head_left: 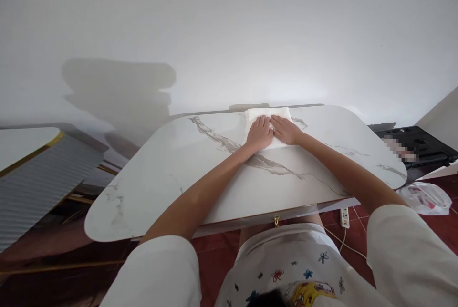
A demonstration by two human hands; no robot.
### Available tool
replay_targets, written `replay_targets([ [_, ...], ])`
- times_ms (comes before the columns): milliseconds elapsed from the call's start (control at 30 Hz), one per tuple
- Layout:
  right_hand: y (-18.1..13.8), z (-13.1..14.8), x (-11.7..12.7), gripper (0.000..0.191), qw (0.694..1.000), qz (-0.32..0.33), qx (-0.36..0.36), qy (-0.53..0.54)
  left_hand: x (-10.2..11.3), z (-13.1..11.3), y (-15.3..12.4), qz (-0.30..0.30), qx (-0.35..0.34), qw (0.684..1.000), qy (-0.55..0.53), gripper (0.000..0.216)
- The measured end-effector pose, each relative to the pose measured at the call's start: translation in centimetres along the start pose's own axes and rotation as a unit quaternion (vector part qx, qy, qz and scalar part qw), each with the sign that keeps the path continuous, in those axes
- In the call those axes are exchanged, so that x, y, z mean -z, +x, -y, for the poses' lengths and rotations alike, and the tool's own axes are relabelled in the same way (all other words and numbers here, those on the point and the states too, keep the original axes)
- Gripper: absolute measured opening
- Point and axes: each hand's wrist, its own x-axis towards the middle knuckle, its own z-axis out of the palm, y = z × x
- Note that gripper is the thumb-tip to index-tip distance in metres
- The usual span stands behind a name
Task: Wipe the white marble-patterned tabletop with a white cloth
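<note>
I'd call this a wiping stroke: 1 white cloth [256, 113], just above the centre of the frame, pressed on the marble-patterned table [150, 188] by its upper edge, near the wall [229, 30]. Left hand [261, 133]: palm down, fingers straight and close together, resting on the cloth, not curled round it. Right hand [285, 129]: same flat pose, just beside the left, fingertips pointing up-left. I can't see under the palms, so can't tell if the cloth is bunched there. My read: another pass would call for palms flat, even pressure and a sideways sweep, watching the cloth's loose upper edge for folding. Counts: 2 hands, 1 cloth, 1 marble-patterned table, 1 ribbed cabinet [43, 176] at the left edge of the frame, 1 gold-coloured fitting [275, 221] below centre, 1 power strip [344, 218] lower right, 1 plastic bag [427, 197] at far right, 1 black case [431, 147] above it. Pixelated patch on the case: can't count what's under it.
</note>
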Motion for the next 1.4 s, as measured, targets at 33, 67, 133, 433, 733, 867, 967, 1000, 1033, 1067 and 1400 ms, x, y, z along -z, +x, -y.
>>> replay_targets([
  [33, -0.5, 0.4, 0.1, 0.055, 1.000, 0.003, 0.001, 0.002, 0.3, -0.4, -0.7, -0.001, 0.002, 1.000, -0.002, 0.052],
  [67, -1.0, 0.9, 0.3, 0.054, 1.000, 0.005, 0.001, 0.004, 0.6, -0.7, -1.4, -0.002, 0.002, 1.000, -0.003, 0.052],
  [133, -2.1, 2.0, 0.6, 0.054, 1.000, 0.009, -0.004, 0.006, 1.1, -1.4, -2.9, -0.004, -0.001, 1.000, -0.007, 0.052],
  [433, -7.8, 7.3, 2.6, 0.056, 1.000, 0.002, -0.003, 0.028, 3.2, -4.4, -9.6, 0.009, 0.017, 1.000, -0.012, 0.055],
  [733, -12.4, 11.1, 3.9, 0.054, 0.999, 0.002, 0.007, 0.037, 6.5, -6.8, -15.4, 0.037, -0.027, 0.999, 0.006, 0.057],
  [867, -13.3, 10.8, 4.4, 0.055, 0.999, 0.012, 0.006, 0.046, 6.7, -7.8, -15.6, 0.055, -0.027, 0.998, -0.010, 0.057],
  [967, -14.1, 9.9, 5.1, 0.055, 0.998, 0.017, 0.011, 0.054, 6.2, -9.0, -15.2, 0.046, -0.025, 0.998, -0.017, 0.058],
  [1000, -14.5, 9.5, 5.3, 0.055, 0.998, 0.020, 0.010, 0.056, 6.0, -9.4, -15.0, 0.041, -0.025, 0.999, -0.020, 0.058],
  [1033, -14.8, 9.1, 5.4, 0.055, 0.998, 0.023, 0.008, 0.057, 5.8, -9.8, -14.8, 0.038, -0.027, 0.999, -0.022, 0.058],
  [1067, -15.0, 8.6, 5.5, 0.056, 0.998, 0.026, 0.005, 0.057, 5.6, -10.2, -14.5, 0.039, -0.028, 0.999, -0.024, 0.059],
  [1400, -10.7, 1.3, 3.8, 0.061, 0.995, 0.061, 0.004, 0.073, 2.6, -8.9, -6.6, 0.052, -0.029, 0.998, -0.021, 0.058],
])
